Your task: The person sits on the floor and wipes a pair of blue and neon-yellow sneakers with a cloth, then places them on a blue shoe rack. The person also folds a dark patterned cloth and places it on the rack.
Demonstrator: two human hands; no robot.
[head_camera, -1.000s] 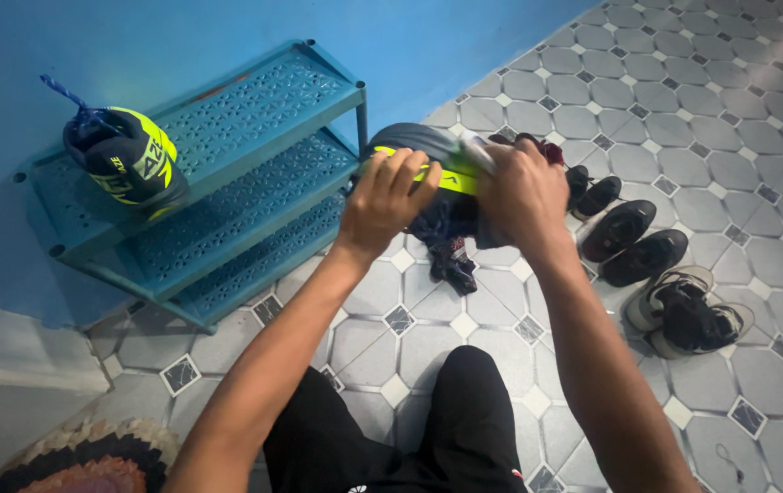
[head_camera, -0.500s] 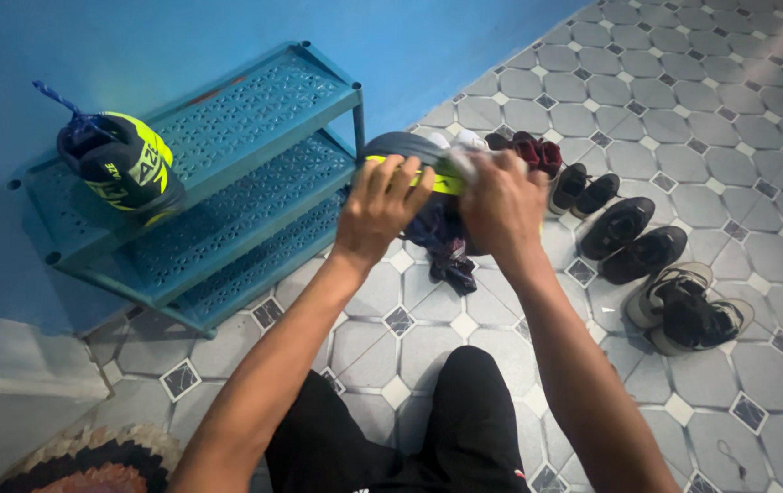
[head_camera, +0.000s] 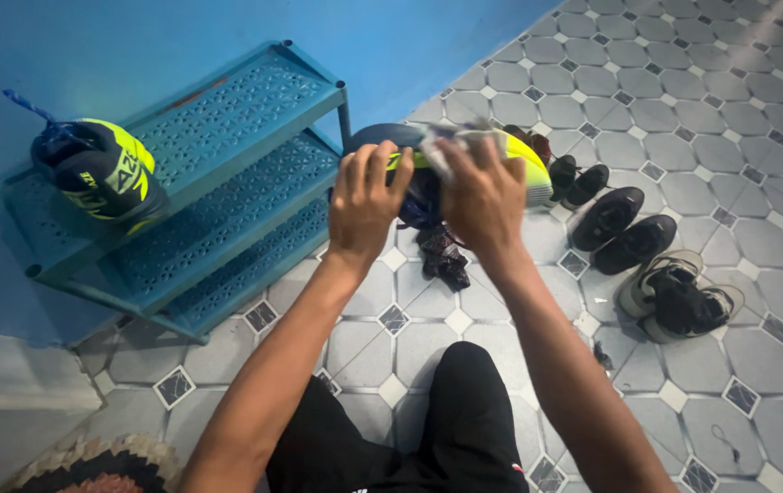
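My left hand (head_camera: 362,203) grips a dark navy and neon-yellow sports shoe (head_camera: 524,164) held up in front of me above the tiled floor. My right hand (head_camera: 483,203) presses a pale cloth (head_camera: 451,146) against the shoe's side. Dark laces (head_camera: 437,254) dangle below the shoe. The matching shoe (head_camera: 99,173) sits on the top shelf of a teal plastic shoe rack (head_camera: 227,137) to the left.
Two black shoes (head_camera: 620,230), a grey and black pair (head_camera: 679,301) and smaller dark shoes (head_camera: 574,178) lie on the tiles at right. A blue wall rises behind the rack. My black-clad leg (head_camera: 464,420) lies below. A woven mat (head_camera: 90,466) sits bottom left.
My right hand has slid the cloth left across the shoe, uncovering its yellow toe end on the right. The view has shifted slightly to the right.
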